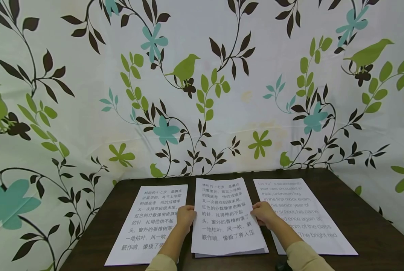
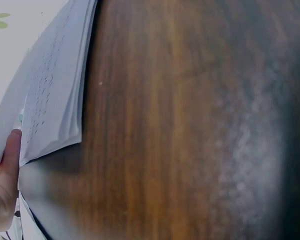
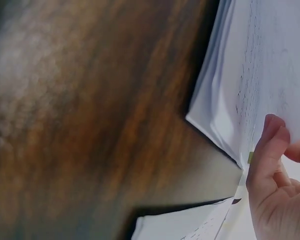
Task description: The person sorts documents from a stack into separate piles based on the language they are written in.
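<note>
"What do the hands have?"

"The middle sheet [image 1: 222,214]. The left hand [image 1: 186,216] grips its left edge, the right hand [image 1: 264,213] pinches its right edge."

"Lying flat, is it?"

"From the head view it nearly passes for flat — but both wrist views show it raised over a printed stack [image 2: 55,90] with loose, layered edges. The right wrist view also shows thumb and finger meeting on the paper."

"And either side?"

"The left page [image 1: 147,226], Chinese like the middle one, and the right page [image 1: 317,210], English. Only the head view makes the print readable."

"The surface?"

"A dark table [image 1: 96,244] — up close, brown wood grain with a blurred glare."

"Behind it?"

"A white wall [image 1: 202,113] patterned with green birds, blue flowers and dark leafy stems."
</note>
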`<state>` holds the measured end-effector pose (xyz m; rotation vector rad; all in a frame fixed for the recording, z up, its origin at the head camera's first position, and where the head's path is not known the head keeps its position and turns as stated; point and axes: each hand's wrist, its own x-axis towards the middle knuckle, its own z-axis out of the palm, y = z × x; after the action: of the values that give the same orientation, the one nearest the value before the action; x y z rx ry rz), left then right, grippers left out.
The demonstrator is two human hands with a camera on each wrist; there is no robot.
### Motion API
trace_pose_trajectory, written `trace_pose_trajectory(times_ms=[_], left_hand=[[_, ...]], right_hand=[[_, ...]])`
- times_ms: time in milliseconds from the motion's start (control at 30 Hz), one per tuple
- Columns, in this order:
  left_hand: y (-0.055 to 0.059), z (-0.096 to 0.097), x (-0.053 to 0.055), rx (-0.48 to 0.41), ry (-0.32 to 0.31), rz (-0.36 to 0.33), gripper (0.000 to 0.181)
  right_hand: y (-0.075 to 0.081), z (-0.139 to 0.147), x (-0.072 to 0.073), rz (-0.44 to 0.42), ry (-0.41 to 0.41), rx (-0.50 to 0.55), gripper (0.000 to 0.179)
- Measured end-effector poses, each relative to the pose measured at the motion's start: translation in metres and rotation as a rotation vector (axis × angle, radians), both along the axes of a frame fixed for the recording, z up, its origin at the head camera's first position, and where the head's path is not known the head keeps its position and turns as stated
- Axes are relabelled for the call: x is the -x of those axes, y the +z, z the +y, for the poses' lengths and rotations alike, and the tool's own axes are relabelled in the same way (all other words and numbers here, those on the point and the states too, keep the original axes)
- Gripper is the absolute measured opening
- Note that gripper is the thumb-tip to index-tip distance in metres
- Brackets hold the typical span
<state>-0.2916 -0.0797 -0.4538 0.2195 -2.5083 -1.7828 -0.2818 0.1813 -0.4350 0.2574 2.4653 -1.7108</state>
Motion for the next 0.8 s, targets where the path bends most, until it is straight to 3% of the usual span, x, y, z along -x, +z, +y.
trace_pose_trajectory(times_ms=[333,533,800], left_hand=[[0.008,-0.006,0.002,-0.011,0.065,0.007,0.029],[0.024,-0.013,0.003,0.003,0.085,-0.003,0.030],[0.044,-0.029,0.007,-0.049,0.109,-0.025,0.032]], right_hand=[[0.008,-0.004,0.001,-0.003,-0.006,-0.015,0.008],[0.017,-0.011,0.003,0.039,-0.004,-0.008,0.009],[0.030,-0.027,0.005,0.089,-0.002,0.044,0.013]])
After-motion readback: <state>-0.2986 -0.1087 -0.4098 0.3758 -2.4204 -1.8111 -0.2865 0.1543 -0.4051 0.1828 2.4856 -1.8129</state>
